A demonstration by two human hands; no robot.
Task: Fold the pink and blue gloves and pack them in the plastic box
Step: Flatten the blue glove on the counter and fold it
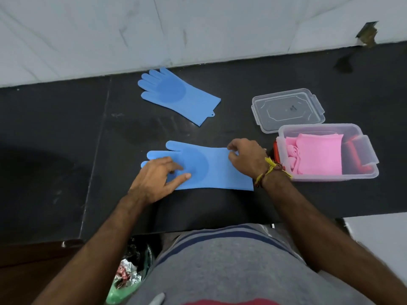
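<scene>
Nearest, a grey shirt (222, 267) with dark stripes, and two bare forearms reaching out over the near edge of a black counter (66, 133). Below that edge at lower left, crumpled foil and green plastic wrappers (127, 276) beside a strip of brown wood (33, 256).

On the counter just past the edge, a blue glove (211, 170) lying flat, fingers pointing left, cuff to the right. Left hand (156, 179) spread, fingers straight and pressing down on the glove's finger end, thumb resting on the palm area. Right hand (244, 157) at the cuff end, fingers curled and pinching the cuff's far corner; a yellow and brown thread band (271, 170) tied round that wrist.

Just to the right of the right hand, a clear plastic box (370, 150), open, with folded pink gloves (317, 155) inside and something red along its right inner side and at its left outer edge; too unclear to name. Directly behind the box and touching or nearly touching it, the clear lid (288, 108), lying flat.

Further back and to the left, a second blue glove (178, 95), flat, unfolded, angled with fingers toward the far left, close to the counter's back edge.

Surface dark and matte, scuffed, with a pale seam running front to back on the left and faint smudges near the middle. Beyond it, a white marble-patterned wall (198, 27) with grey veins and tile joints, chipped at a spot on the upper right.
</scene>
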